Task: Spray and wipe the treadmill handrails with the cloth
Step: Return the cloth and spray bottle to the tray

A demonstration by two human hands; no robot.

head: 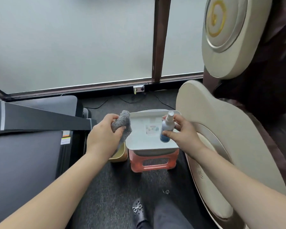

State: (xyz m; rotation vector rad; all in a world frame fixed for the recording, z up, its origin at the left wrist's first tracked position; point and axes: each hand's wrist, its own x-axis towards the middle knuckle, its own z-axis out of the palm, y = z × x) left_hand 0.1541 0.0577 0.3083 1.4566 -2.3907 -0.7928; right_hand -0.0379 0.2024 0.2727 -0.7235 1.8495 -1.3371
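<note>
now left grip bunching cloth, right grip pinching bottle

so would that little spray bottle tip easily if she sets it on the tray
Probably: the spray bottle looks tall and narrow, so a nudge could topple it. It seems light, pinched by the right hand fingertips alone. The white tray looks smooth, so it may slide.

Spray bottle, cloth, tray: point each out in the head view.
spray bottle (166, 129), head view, on the white and blue body below the nozzle.
cloth (122, 120), head view, on the grey bunched part above the fingers.
tray (139, 144), head view, on its bare white floor near the left rim.
</note>
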